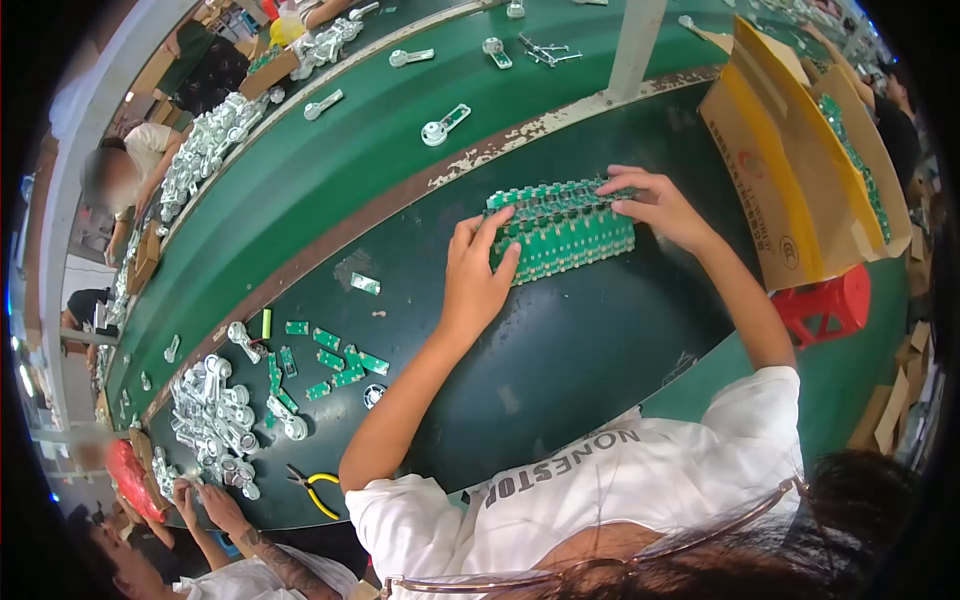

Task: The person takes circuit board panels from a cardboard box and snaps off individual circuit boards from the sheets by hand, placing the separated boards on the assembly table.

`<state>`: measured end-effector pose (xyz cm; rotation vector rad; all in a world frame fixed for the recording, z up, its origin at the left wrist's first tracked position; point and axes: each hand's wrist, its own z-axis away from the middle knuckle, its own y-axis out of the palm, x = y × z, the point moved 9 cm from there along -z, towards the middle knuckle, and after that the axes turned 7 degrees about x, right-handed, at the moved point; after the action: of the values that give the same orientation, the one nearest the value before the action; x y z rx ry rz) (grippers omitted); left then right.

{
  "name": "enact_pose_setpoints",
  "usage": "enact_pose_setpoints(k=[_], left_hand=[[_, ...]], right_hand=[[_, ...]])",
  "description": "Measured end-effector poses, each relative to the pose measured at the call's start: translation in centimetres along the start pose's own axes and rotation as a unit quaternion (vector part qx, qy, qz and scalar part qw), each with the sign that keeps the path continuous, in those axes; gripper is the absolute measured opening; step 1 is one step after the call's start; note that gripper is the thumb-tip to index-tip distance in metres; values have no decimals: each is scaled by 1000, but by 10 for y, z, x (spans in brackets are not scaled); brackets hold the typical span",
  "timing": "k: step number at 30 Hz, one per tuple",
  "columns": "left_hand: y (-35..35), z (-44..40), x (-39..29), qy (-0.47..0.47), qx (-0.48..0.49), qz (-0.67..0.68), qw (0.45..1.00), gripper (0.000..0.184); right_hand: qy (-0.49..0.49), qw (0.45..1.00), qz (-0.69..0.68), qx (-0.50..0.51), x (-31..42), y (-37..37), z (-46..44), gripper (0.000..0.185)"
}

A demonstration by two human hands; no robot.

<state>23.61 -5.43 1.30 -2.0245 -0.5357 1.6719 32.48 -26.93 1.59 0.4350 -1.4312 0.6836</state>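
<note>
Near the desk's far edge, left hand and right hand, fingers partly spread, clasp opposite ends of green circuit-board panels, probably stiff, fragile; edges suit gripping.

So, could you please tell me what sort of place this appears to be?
Probably a factory assembly line for electronics: a long green conveyor has white parts spaced along it, other people are beside it, and the left hand and right hand hold a block of green circuit boards.
</note>
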Motion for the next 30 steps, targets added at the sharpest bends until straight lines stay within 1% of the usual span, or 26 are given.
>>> enact_pose_setpoints(k=[1, 2, 3, 5, 6, 7, 8, 9, 10, 11, 12, 13, 14, 15, 16, 18, 19, 20, 21, 23, 24, 25, 26, 28, 29, 30], left_hand=[[2, -1, 3, -27, 24, -22, 999, 39], [0, -2, -2, -11, 4, -72, 997, 29], [1, -4, -1, -12, 8, -72, 997, 29], [-13, -9, -5, 4, -68, -111, 992, 21], [-20, -11, -18, 29, -99, -156, 982, 15], [-22, -13, -23, 67, -115, -176, 975, 15], [-26, -15, -26, 104, -132, -194, 967, 15], [-33, -14, -29, 131, -149, -184, 963, 15], [-41, -9, -43, 174, -150, -206, 951, 14], [-54, -1, -59, 215, -151, -229, 937, 14], [-64, 5, -65, 245, -106, -181, 946, 11], [-82, 12, -54, 99, -24, -52, 993, 10], [-89, 34, -40, -49, 56, 81, 994, 10], [-101, 55, -35, -54, 53, 183, 980, 12], [-114, 77, -30, -57, 45, 282, 957, 14], [-148, 127, -14, -66, 13, 165, 984, 14], [-154, 154, -2, -111, -9, 177, 978, 14], [-158, 182, 12, -156, -33, 191, 969, 14], [-164, 214, 35, -201, -55, 144, 967, 17], [-173, 235, 19, -183, -69, -20, 980, 26], [-181, 237, 1, -167, -98, -210, 958, 46], [-186, 224, -33, -134, -124, -371, 910, 52], [-185, 210, -62, -98, -142, -519, 837, 58], [-167, 194, -49, -72, -65, -355, 930, 64], [-149, 188, -41, -28, -5, -267, 963, 50], [-131, 185, -19, -77, 116, -170, 976, 43]], right_hand=[[-43, 994, 94, -26, 7, -5, 2, 21], [-30, 997, 68, -31, 2, -9, 1, 20], [-28, 997, 66, -32, -2, -8, 0, 20], [-86, 970, 209, -89, 9, -14, 4, 22], [-90, 940, 309, -109, 22, -8, 8, 24], [-87, 940, 310, -110, 23, -7, 7, 24], [-164, 884, 413, -146, 42, -2, 12, 21], [-240, 808, 508, -176, 59, 8, 19, 18], [-244, 806, 512, -172, 68, 11, 19, 18], [-217, 875, 407, -151, 73, 7, 17, 15], [-183, 930, 292, -124, 69, 8, 11, 14], [-282, 925, 241, -79, 84, 25, 10, 17], [-248, 951, 187, 10, 88, 47, 3, 16], [-211, 964, 129, 101, 92, 72, 0, 16], [-191, 956, 105, 196, 88, 102, -6, 18], [-71, 934, 71, 344, 85, 169, -10, 23], [-140, 902, 90, 398, 82, 200, -15, 30], [-226, 879, 136, 398, 83, 225, -19, 28], [-312, 847, 178, 393, 85, 247, -18, 26], [-289, 841, 143, 435, 77, 283, -18, 27], [-243, 841, 130, 465, 73, 297, -18, 26], [-195, 840, 121, 492, 67, 310, -19, 26], [-180, 829, 107, 518, 60, 323, -17, 25], [-157, 821, 84, 543, 58, 338, -12, 24], [-139, 819, 62, 553, 57, 343, -10, 24], [-76, 817, -13, 572, 57, 346, -6, 24]])
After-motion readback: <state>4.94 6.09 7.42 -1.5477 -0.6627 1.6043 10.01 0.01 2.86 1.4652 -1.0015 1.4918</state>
